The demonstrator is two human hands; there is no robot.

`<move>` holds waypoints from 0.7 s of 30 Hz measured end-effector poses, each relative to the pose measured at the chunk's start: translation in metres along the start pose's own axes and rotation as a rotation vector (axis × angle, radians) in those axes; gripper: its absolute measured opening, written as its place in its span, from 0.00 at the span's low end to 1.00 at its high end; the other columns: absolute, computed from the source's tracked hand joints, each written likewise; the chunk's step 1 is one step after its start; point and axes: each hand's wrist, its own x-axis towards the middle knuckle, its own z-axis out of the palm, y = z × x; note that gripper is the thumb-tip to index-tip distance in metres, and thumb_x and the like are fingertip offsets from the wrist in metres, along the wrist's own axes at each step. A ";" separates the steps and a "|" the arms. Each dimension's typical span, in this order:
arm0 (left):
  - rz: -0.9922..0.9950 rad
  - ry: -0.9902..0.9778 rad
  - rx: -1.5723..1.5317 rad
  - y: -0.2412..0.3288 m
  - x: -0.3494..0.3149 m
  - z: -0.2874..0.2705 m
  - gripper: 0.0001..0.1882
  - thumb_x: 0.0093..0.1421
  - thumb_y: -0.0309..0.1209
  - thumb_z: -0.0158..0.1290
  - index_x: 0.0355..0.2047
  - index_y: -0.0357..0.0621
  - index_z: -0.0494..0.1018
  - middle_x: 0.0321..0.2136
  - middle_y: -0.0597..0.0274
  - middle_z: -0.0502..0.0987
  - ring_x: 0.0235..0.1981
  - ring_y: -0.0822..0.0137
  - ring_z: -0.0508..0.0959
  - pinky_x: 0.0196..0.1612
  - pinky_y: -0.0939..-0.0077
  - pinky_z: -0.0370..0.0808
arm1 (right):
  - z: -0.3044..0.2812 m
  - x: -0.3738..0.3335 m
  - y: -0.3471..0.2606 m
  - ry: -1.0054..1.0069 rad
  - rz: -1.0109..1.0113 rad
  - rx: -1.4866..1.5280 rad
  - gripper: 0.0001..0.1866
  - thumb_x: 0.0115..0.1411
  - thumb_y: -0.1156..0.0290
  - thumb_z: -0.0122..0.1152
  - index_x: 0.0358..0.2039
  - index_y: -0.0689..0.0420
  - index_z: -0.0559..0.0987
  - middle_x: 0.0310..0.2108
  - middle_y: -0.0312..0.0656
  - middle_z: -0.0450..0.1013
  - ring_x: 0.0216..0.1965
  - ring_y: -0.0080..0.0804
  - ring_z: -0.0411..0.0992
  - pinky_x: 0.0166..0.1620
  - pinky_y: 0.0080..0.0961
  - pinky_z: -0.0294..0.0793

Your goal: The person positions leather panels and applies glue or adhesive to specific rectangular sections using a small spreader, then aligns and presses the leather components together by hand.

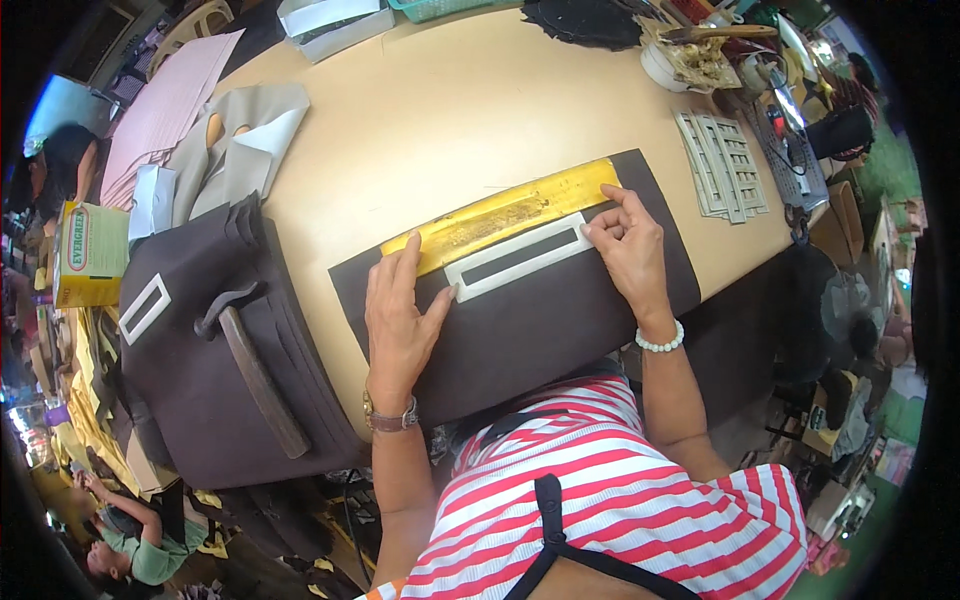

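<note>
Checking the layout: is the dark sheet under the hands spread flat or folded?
Spread flat: the dark sheet lies in one smooth layer on the table, with the white frame on it.

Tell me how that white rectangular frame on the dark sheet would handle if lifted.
The white frame looks thin and flat, so probably light. Its narrow open-centred border may flex somewhat. Both the left hand and right hand press its ends, suggesting it shifts easily.

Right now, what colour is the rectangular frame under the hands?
White frame, lying on the dark brown sheet; clearest in the head view.
</note>
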 end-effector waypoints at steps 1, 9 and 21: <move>-0.001 0.008 -0.002 0.001 0.000 0.000 0.35 0.46 0.25 0.61 0.56 0.39 0.63 0.39 0.53 0.71 0.42 0.57 0.70 0.48 0.66 0.67 | 0.001 -0.001 0.003 0.011 -0.023 -0.013 0.21 0.48 0.78 0.62 0.45 0.65 0.73 0.22 0.41 0.75 0.22 0.29 0.73 0.31 0.23 0.72; 0.254 -0.019 0.258 0.021 -0.013 0.005 0.18 0.50 0.21 0.53 0.43 0.41 0.74 0.44 0.56 0.72 0.47 0.55 0.71 0.49 0.62 0.67 | 0.005 -0.009 0.001 0.019 -0.530 -0.590 0.08 0.50 0.77 0.56 0.32 0.57 0.77 0.30 0.42 0.70 0.32 0.41 0.70 0.36 0.34 0.71; 0.206 -0.158 0.301 0.016 -0.030 0.003 0.24 0.50 0.22 0.49 0.51 0.48 0.70 0.55 0.60 0.67 0.59 0.51 0.60 0.59 0.44 0.52 | 0.071 -0.065 -0.031 -0.399 -0.665 -0.313 0.37 0.62 0.50 0.46 0.59 0.69 0.56 0.57 0.55 0.61 0.59 0.50 0.59 0.60 0.55 0.50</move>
